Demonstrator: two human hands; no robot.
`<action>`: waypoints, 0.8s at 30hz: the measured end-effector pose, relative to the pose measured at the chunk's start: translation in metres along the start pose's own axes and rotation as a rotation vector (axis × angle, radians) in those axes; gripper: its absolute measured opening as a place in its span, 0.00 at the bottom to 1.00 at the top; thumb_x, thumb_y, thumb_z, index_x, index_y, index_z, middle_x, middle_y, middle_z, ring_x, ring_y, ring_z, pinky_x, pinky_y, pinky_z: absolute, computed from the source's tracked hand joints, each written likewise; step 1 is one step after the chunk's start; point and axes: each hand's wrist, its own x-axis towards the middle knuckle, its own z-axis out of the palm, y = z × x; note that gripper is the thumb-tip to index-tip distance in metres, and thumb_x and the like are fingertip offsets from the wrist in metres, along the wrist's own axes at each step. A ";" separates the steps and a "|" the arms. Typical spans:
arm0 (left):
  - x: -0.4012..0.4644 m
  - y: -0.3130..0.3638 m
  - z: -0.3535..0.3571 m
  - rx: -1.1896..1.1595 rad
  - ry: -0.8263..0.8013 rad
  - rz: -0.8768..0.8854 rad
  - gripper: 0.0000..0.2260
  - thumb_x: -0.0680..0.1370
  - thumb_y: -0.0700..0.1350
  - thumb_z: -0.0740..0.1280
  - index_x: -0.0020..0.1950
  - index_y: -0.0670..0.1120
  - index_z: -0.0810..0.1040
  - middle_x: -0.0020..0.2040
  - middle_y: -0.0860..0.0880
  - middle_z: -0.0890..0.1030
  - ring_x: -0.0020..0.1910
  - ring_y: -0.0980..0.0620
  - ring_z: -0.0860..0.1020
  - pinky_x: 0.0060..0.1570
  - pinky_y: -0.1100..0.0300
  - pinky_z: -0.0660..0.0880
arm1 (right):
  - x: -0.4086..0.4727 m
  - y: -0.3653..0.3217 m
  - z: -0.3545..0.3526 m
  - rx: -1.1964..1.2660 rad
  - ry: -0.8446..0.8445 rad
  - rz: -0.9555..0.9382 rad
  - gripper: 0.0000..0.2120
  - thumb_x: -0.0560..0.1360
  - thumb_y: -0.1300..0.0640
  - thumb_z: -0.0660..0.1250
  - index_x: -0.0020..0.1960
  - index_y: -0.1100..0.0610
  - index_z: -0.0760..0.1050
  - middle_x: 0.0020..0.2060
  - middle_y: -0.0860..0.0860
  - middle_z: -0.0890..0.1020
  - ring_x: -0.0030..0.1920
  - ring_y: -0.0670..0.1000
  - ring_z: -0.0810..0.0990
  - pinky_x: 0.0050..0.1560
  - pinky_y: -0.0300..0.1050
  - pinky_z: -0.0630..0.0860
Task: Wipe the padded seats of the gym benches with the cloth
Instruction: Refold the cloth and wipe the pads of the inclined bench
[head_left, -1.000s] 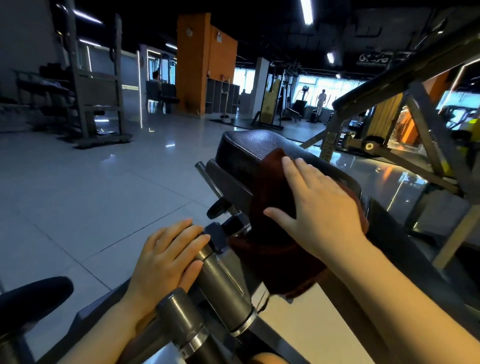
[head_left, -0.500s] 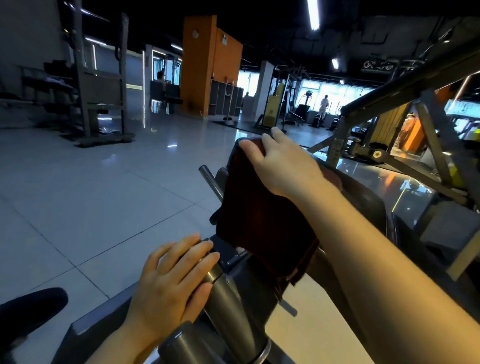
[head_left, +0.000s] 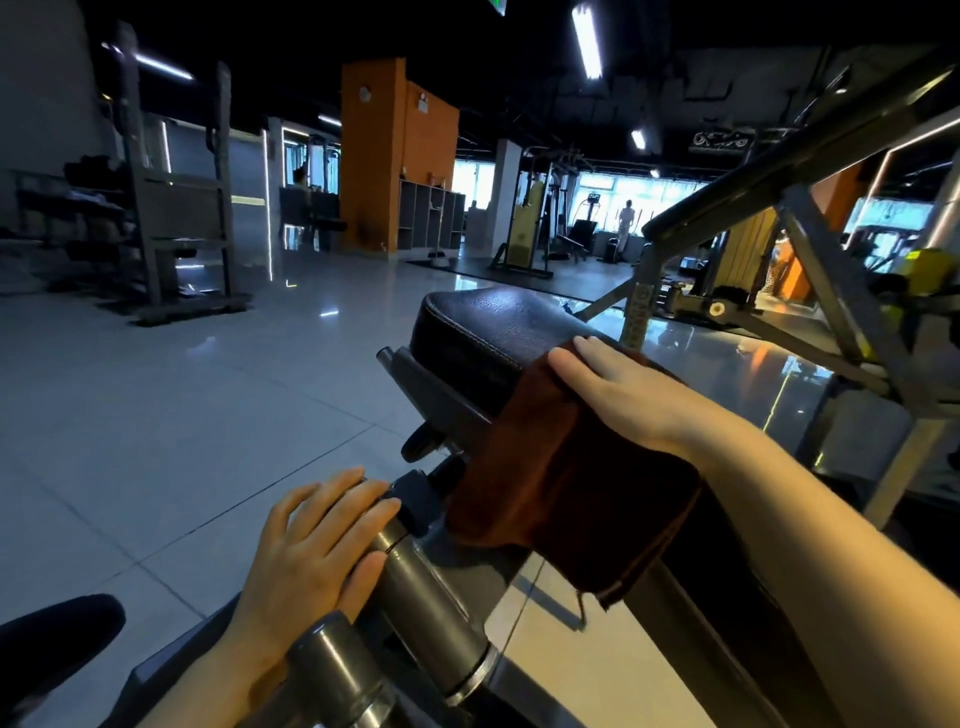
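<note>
The right hand (head_left: 631, 397) lies flat, fingers straight and together, pressing the dark reddish-brown terry cloth (head_left: 566, 488) onto the near end of the black padded leather seat (head_left: 498, 325) of the gym bench. The cloth is draped over the near part of the pad, with its lower edge hanging loose off the near side. The far half of the seat shows bare, with its stitched seam in view. The left hand (head_left: 317, 540) rests on the grey steel tube of the bench frame (head_left: 415, 597), fingers extended and lying over the tube, not wrapped round it; it appears to be bracing the body.

The step in hand looks like a stroke of the cloth along the seat. To do it well, keep the palm flat and the pressure even, so the whole width under the hand is rubbed and not just a strip beneath the fingertips. Run each pass the full length of the pad, out to the rounded far edge, and overlap the passes sideways so the left border along the seam is covered too. The hanging part of the cloth could catch on the black adjustment knob (head_left: 421, 441) just below the pad, so gathering it under the palm would help. Keeping the left hand on the frame should steady the reach
</note>
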 end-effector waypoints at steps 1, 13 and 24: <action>0.000 0.000 0.000 0.001 -0.001 -0.001 0.19 0.84 0.54 0.47 0.62 0.48 0.73 0.62 0.47 0.78 0.65 0.47 0.70 0.71 0.59 0.51 | 0.002 0.009 -0.004 0.075 -0.028 -0.004 0.29 0.82 0.40 0.49 0.77 0.53 0.60 0.77 0.46 0.59 0.77 0.44 0.54 0.76 0.45 0.47; 0.001 -0.002 0.006 0.039 0.033 0.022 0.19 0.83 0.53 0.47 0.61 0.48 0.73 0.61 0.46 0.78 0.64 0.46 0.71 0.68 0.57 0.58 | 0.079 0.020 -0.004 0.171 -0.070 -0.136 0.22 0.84 0.48 0.49 0.76 0.53 0.61 0.72 0.45 0.64 0.74 0.43 0.59 0.70 0.34 0.48; 0.006 0.009 -0.007 0.051 -0.028 -0.022 0.19 0.84 0.55 0.45 0.61 0.50 0.71 0.64 0.50 0.72 0.64 0.47 0.69 0.68 0.61 0.54 | 0.018 -0.041 0.015 0.084 -0.083 -0.415 0.25 0.84 0.44 0.47 0.79 0.48 0.52 0.79 0.44 0.53 0.77 0.41 0.48 0.77 0.48 0.39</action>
